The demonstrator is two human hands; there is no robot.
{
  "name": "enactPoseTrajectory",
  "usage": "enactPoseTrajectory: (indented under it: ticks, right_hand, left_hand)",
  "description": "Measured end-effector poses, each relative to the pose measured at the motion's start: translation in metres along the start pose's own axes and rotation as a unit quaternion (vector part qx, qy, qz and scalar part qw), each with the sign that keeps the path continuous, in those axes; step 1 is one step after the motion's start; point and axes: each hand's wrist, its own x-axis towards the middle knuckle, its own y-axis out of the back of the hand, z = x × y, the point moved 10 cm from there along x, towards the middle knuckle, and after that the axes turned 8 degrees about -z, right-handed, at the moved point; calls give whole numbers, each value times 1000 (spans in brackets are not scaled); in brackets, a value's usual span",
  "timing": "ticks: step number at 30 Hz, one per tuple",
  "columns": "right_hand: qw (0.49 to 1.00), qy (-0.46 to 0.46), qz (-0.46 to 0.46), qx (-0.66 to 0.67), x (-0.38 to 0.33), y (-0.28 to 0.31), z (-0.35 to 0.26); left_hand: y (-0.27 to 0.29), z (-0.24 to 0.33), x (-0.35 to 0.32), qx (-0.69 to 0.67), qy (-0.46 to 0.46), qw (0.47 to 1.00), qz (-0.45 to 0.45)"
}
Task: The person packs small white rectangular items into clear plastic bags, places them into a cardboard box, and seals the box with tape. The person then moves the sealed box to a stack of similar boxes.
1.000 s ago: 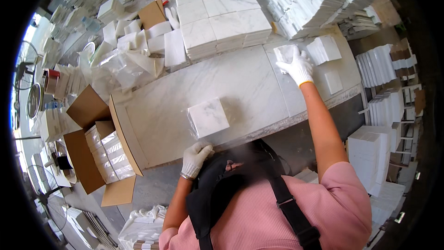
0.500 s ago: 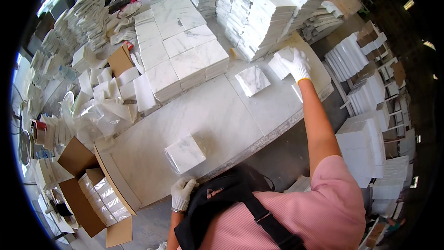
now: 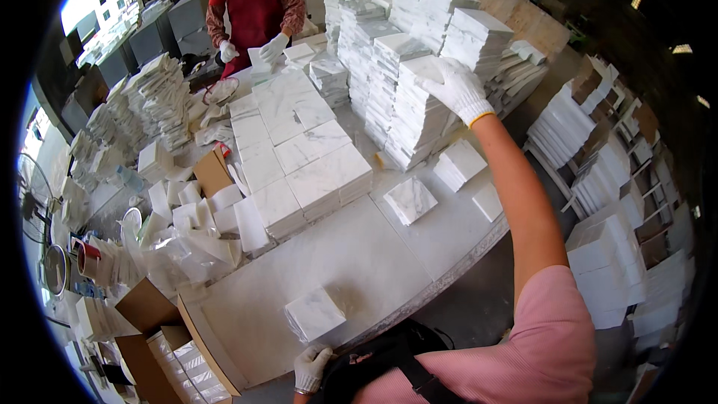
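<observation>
Both my hands wear white knitted gloves. My right hand [image 3: 455, 91] reaches far forward, its fingers stretched over the top of a tall stack of marble tiles [image 3: 419, 116]; nothing is visibly gripped. My left hand [image 3: 312, 368] rests curled at the near table edge, with nothing seen in it. Just beyond it lies a small pile of white marble tiles in clear wrap [image 3: 315, 314]. Below my right forearm are a grey-veined tile stack [image 3: 410, 200], a whiter tile stack [image 3: 459, 164] and another low white piece [image 3: 488, 202], partly behind the arm.
An open cardboard box [image 3: 153, 344] with wrapped packs inside stands at lower left. A broad block of stacked tiles [image 3: 299, 157] fills the table's middle, beside foam sheets and plastic film [image 3: 191, 247]. Across the table a person in a red apron [image 3: 258, 15] handles a tile. Racked tiles [image 3: 561, 127] stand at right.
My right hand has moved from the low white tile stack up to the top of the tall stack. The view has tilted up, showing more of the person opposite. My left hand stays at the edge.
</observation>
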Motion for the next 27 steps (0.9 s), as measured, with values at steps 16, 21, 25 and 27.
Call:
enactPoseTrajectory:
  ticks: [16,21,25,27]
  right_hand:
    - [970,-156,-165,90,100,73,124]
    - [978,-189,85,7,85,106,158]
    - [982,-2,101,161,37,115,67]
    - [952,104,12,288,-7,77,-18]
  left_hand:
    - [-5,-9,-4,-70,50,996,-1]
    - [2,-16,11,21,-11,1000,-8]
    - [1,-16,8,37,-3,999,-24]
    - [7,-23,0,67,-16,998,-3]
